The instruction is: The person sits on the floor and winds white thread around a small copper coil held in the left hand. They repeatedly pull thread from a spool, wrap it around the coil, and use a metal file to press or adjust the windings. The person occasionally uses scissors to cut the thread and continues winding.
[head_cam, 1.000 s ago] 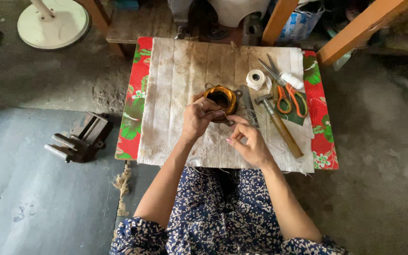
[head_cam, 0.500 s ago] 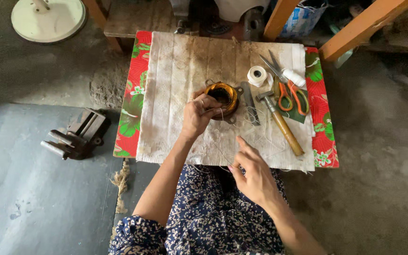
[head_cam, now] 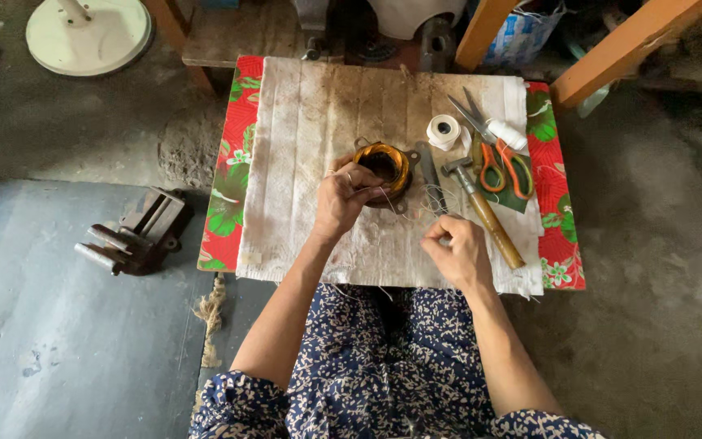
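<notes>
The copper coil lies flat near the middle of the white cloth, its round opening facing up. The left hand touches its left rim, fingers curled and pinching a thin thread. This thread runs to the right hand, whose fingers are pressed together on it.

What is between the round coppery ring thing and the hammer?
In the head view, a slim grey metal tool lies on the white cloth between the copper coil and the hammer.

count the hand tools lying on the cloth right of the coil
3: a flat file beside the coil, a hammer right of it, and orange scissors farthest right. None looks hidden.
</notes>
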